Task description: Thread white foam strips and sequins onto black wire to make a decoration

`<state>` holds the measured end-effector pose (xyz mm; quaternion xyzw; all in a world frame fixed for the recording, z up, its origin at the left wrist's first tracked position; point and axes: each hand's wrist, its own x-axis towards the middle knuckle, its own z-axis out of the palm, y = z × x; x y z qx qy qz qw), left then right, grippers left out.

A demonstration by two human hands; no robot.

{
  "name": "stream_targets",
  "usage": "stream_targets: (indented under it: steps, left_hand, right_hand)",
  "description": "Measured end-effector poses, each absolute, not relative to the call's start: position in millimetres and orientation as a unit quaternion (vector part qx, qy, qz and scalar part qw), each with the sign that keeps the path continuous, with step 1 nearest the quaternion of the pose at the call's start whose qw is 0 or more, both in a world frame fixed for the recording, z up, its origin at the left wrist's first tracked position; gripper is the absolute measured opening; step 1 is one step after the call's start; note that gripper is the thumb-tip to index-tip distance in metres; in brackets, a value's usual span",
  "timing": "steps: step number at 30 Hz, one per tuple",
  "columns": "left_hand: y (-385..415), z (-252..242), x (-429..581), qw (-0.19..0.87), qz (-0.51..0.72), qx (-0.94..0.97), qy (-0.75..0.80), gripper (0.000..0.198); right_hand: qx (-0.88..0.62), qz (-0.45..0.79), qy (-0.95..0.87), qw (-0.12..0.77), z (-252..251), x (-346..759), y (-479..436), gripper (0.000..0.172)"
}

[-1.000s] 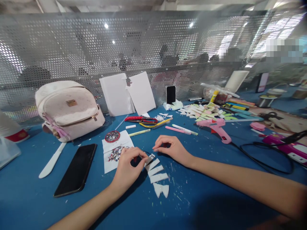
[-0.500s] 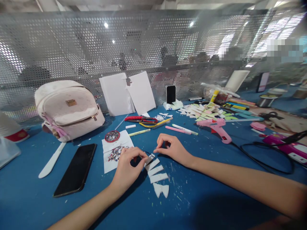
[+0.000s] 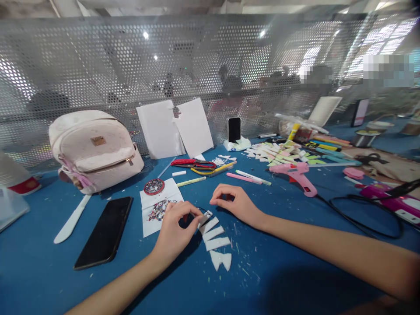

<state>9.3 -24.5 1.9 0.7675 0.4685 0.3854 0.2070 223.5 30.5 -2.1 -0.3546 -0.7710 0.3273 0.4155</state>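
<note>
My left hand (image 3: 175,229) pinches the upper end of a row of white strips (image 3: 212,232), which look like foam. The row ends in a notched, tail-like white piece (image 3: 220,260) at the bottom. By the left fingertips, a thin black cord (image 3: 207,209) curves over the top strip. To the right of that cord is my right hand (image 3: 234,202), thumb and forefinger brought together a little above the table; whether anything tiny is between them is hidden. Just behind the left hand, a white paper sheet (image 3: 147,227) carries loose small gems (image 3: 159,210) and a red-rimmed round dish of gems (image 3: 154,187).
A black phone (image 3: 104,232) and white plastic knife (image 3: 72,221) lie at left before a pale backpack (image 3: 98,148). Red-handled pliers (image 3: 193,164) and markers (image 3: 244,177) lie behind the hands. At right rests a pink glue gun (image 3: 297,175) with its black cable (image 3: 341,218).
My right hand has shifted very slightly left, its fingertips a little higher. The left hand keeps its pinch on the strips. The view has moved a touch.
</note>
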Motion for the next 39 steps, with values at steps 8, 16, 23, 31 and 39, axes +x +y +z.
stream_targets:
  steps: [8, 16, 23, 31, 39]
  left_hand:
    - [-25.6, 3.8, 10.3, 0.219, 0.389, 0.763, 0.467, 0.016]
    - [-25.3, 3.9, 9.8, 0.218, 0.385, 0.764, 0.471, 0.016]
    - [-25.4, 2.7, 9.5, 0.215, 0.386, 0.765, 0.469, 0.016]
    - [-25.0, 3.2, 9.7, 0.212, 0.386, 0.765, 0.469, 0.016]
    - [-25.2, 2.8, 9.5, 0.208, 0.386, 0.767, 0.469, 0.016]
  right_hand:
    - [-0.358, 0.341, -0.768, 0.407, 2.1, 223.2, 29.5, 0.016]
    - [-0.342, 0.358, -0.753, 0.434, -6.0, 224.5, 32.7, 0.021]
    - [-0.356, 0.381, -0.746, 0.414, -2.1, 222.9, 29.0, 0.021]
    - [-0.379, 0.37, -0.745, 0.405, -1.9, 222.7, 30.9, 0.014]
    - [-0.336, 0.395, -0.753, 0.405, -2.8, 222.8, 27.5, 0.015]
